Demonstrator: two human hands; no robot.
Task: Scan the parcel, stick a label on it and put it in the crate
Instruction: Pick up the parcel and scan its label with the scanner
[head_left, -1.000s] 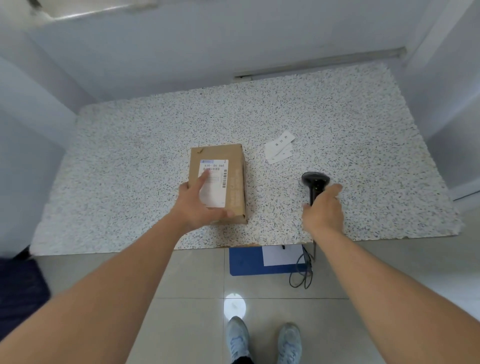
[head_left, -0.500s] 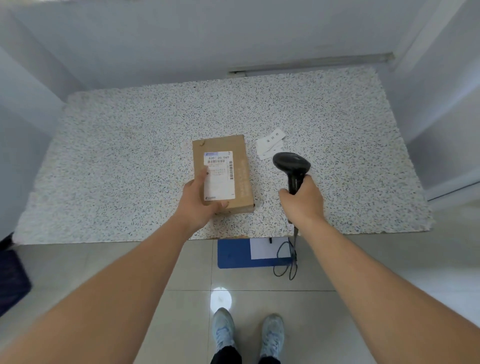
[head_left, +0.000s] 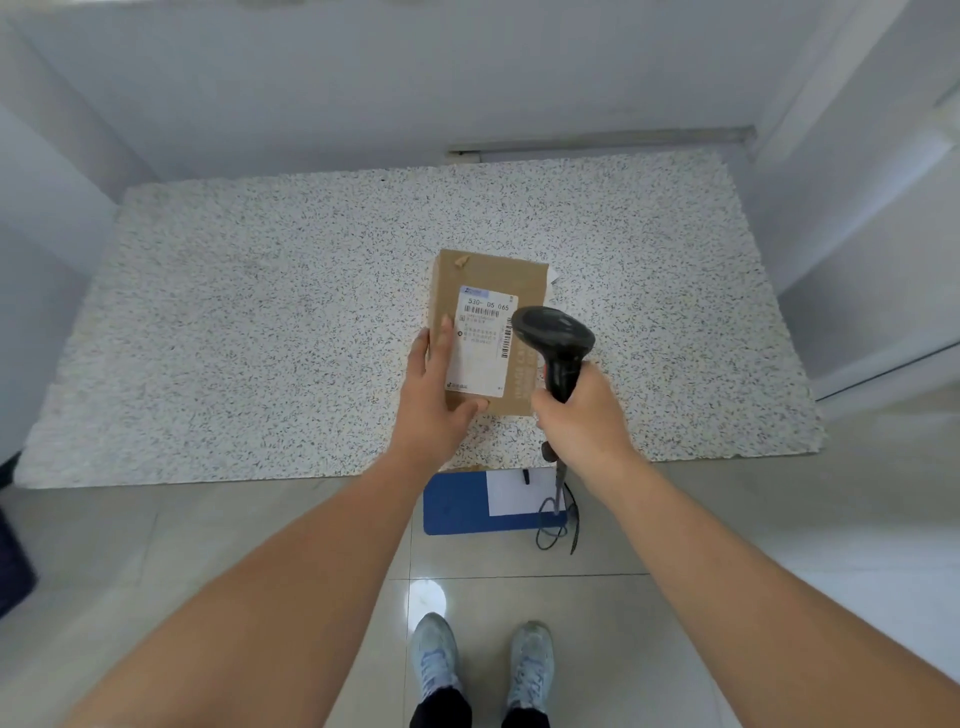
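Observation:
A brown cardboard parcel (head_left: 488, 275) with a white shipping label (head_left: 480, 353) on its top face is near the front of the speckled table (head_left: 260, 322). My left hand (head_left: 434, 395) grips its near left corner, thumb on top. My right hand (head_left: 579, 421) holds the handle of a black barcode scanner (head_left: 553, 332), whose head hovers over the parcel's right side and covers part of the shipping label. A corner of the loose white labels (head_left: 554, 278) peeks out behind the parcel.
A blue crate (head_left: 452, 504) with a white sheet inside sits on the floor under the table's front edge. The scanner's cable (head_left: 558, 519) hangs down beside it. Walls close the table in at the back and both sides. My feet are on the tiled floor below.
My right hand has lifted the scanner off the table and swung it left over the parcel. My left hand has shifted its grip and the parcel now hides most of the loose labels.

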